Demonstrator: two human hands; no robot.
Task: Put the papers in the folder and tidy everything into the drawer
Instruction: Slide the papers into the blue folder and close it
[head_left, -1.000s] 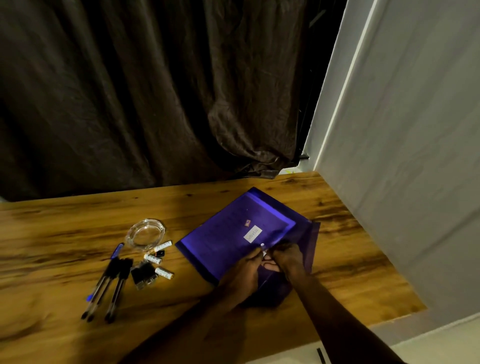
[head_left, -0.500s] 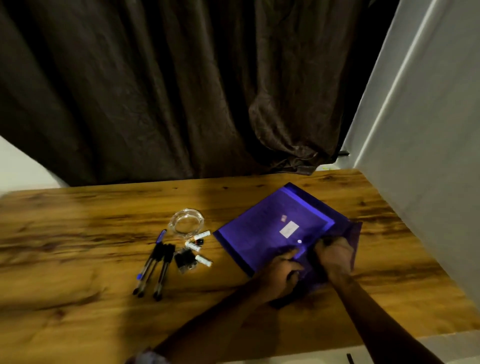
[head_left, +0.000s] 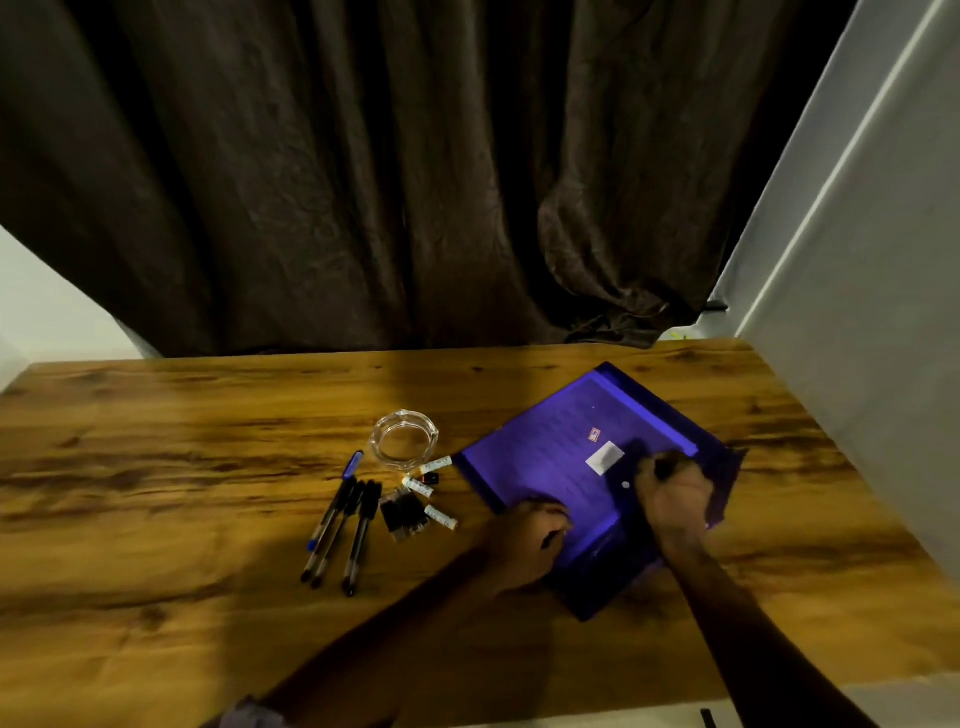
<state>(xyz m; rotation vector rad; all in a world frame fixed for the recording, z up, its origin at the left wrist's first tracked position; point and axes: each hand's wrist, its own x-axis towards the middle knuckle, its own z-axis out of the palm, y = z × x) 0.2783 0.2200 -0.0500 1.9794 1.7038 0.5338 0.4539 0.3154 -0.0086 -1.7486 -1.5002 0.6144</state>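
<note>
- Since the earlier frames the hands have drawn apart: the left hand (head_left: 524, 540) now sits at the near left edge of the purple folder (head_left: 545, 457), while the right hand (head_left: 675, 499) has reached further up onto it, toward the centre right of the frame.
- A dark brown curtain (head_left: 363, 182) fills the upper half of the view, hanging in folds down to the back edge of the table.
- The wooden table (head_left: 156, 519) spans the lower half, streaked with dark grain.
- A pale grey wall (head_left: 857, 312) rises along the right edge.
- The folder lies flat and skewed on the right part of the table, with faint rows of print showing through its cover.
- The left hand has bent fingers on the folder's edge; whether it grips or only presses I cannot tell.
- The right hand is curled tight on the folder's flap, just beside a white label (head_left: 604, 457) and a small pale snap (head_left: 626, 485).
- Several pens (head_left: 337, 525) lie side by side at lower centre, left of the folder.
- A clear glass dish (head_left: 404, 441) stands just above them.
- Black clips (head_left: 402, 512) sit between the pens and the folder.
- Small white tubes (head_left: 440, 517) are scattered around the clips.
</note>
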